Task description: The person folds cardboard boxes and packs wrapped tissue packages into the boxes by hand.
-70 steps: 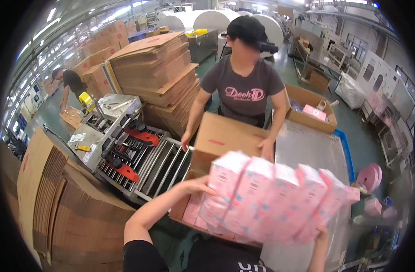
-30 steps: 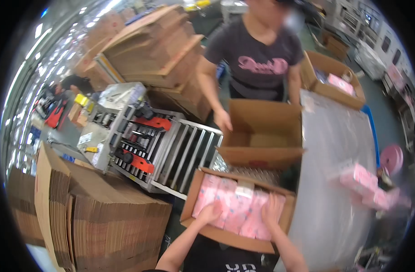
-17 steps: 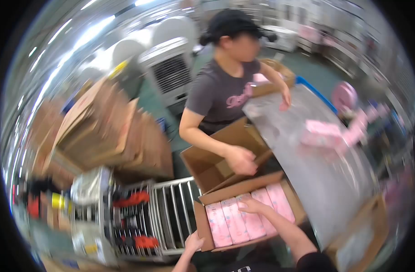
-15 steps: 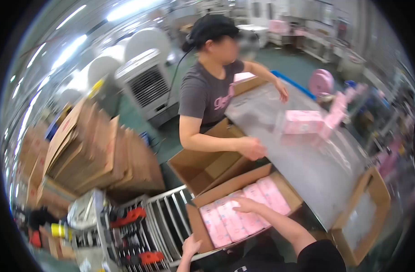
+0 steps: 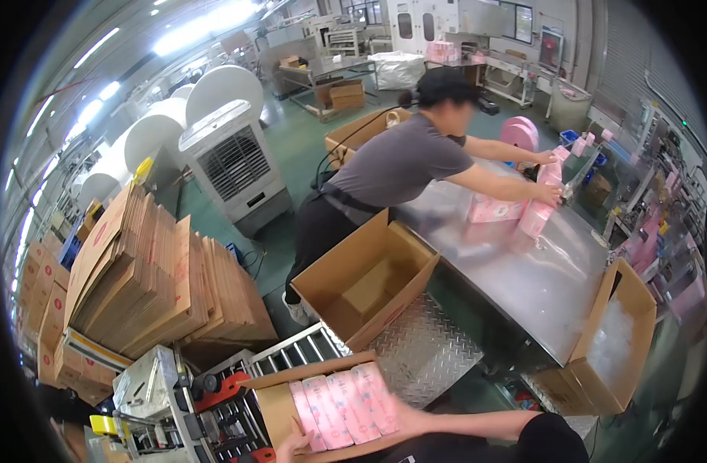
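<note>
Steadying the carton of pink packs at bottom centre, left hand and right hand are leaving their fingers' grip unclear, the next move seemingly needing level support.

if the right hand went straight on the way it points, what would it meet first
Probably the nearest pink pack in the box: the right hand points leftward at it and may already touch it; depth is unclear.
</note>
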